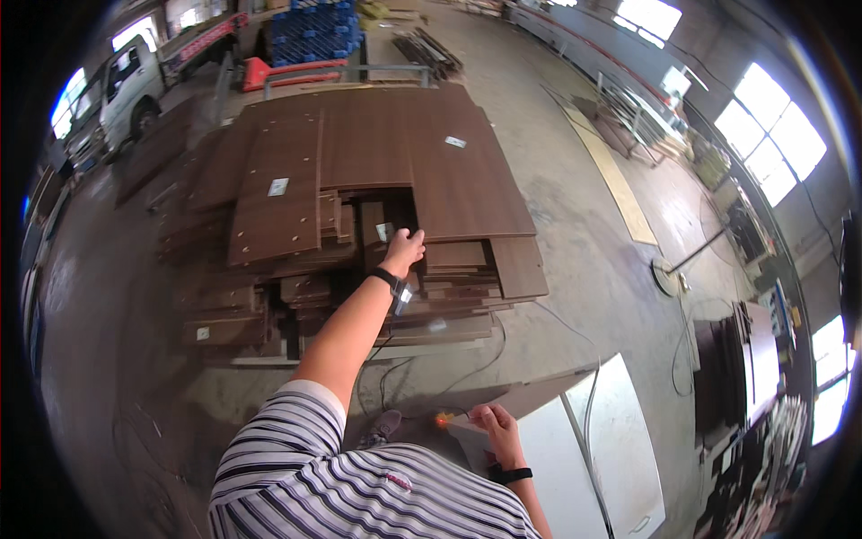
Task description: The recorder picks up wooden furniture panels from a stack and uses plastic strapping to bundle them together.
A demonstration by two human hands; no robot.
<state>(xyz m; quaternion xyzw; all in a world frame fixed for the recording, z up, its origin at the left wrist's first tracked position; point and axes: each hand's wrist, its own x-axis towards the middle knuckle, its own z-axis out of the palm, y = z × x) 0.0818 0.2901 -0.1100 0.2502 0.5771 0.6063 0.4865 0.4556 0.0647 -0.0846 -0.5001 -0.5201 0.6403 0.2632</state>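
Observation:
My left hand (406, 250) reaches forward to the stack of brown boards. Its fingers are closed at the near left corner of a large brown board (471, 180) on top. Beside that hand a gap in the top layer shows darker boards below, one with a white label (384, 232). My right hand (499, 426) is curled, low and close to my body, beside a white-topped cabinet or table (548, 440). Whatever its fingers hold, if anything, is too small to make out. A small orange object (442, 419) lies just left of it.
More labelled brown boards (278, 153) form uneven layers with jutting edges. Cables (485, 364) trail over the floor between the stack and my feet. A red pallet jack (269, 74), blue pallets (314, 36) and a white truck (126, 85) stand behind. A round-based stand (665, 277) is at right.

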